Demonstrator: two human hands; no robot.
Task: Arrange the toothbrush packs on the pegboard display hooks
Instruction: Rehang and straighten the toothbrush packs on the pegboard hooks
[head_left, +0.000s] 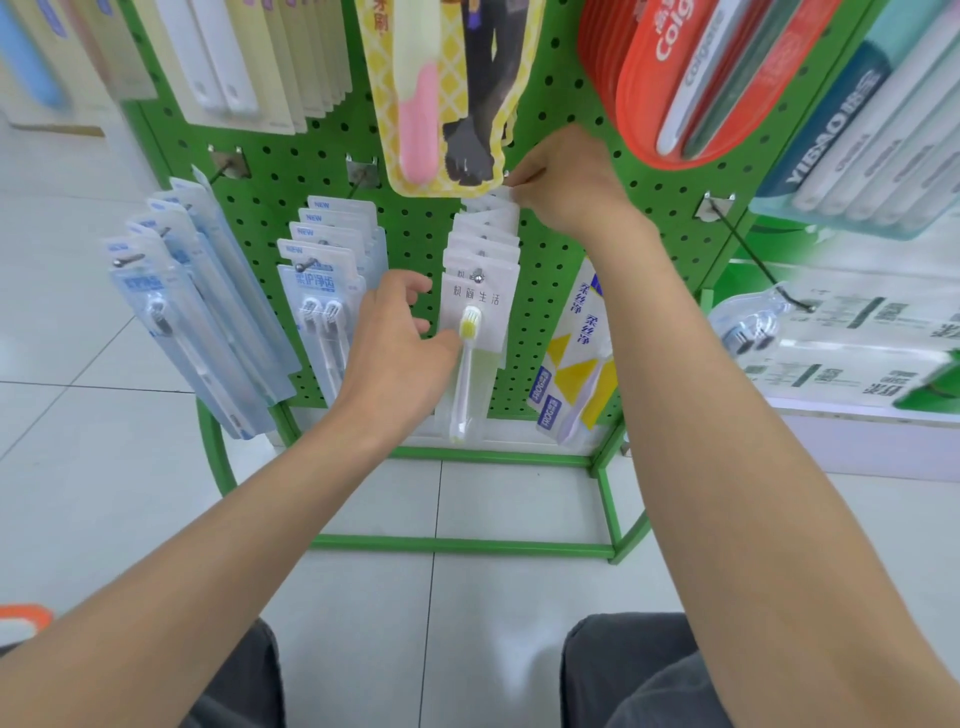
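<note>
Evidently the work is on the centre hook (478, 276) of the green pegboard (563, 244), in the head view, where a row of white toothbrush packs (483, 244) hangs fanned from the board out to the hook's ball tip. The right hand (566, 182) reaches to the back of that row and pinches the top edge of the rearmost pack (501, 196), probably to seat or square it against the board. The left hand (400, 343) sits at the left edge of the front pack (475, 306), which shows a yellow-bristled brush. Its fingers are loosely bent against the card, likely steadying the row so it does not swing. Whether it truly grips, I cannot tell. Blue packs (208, 312) already hang on hooks to the left. A yellow-and-blue pack (576, 358) sits low at the right, its hanger hidden by the forearm. An empty hook (748, 249) juts out further right.
</note>
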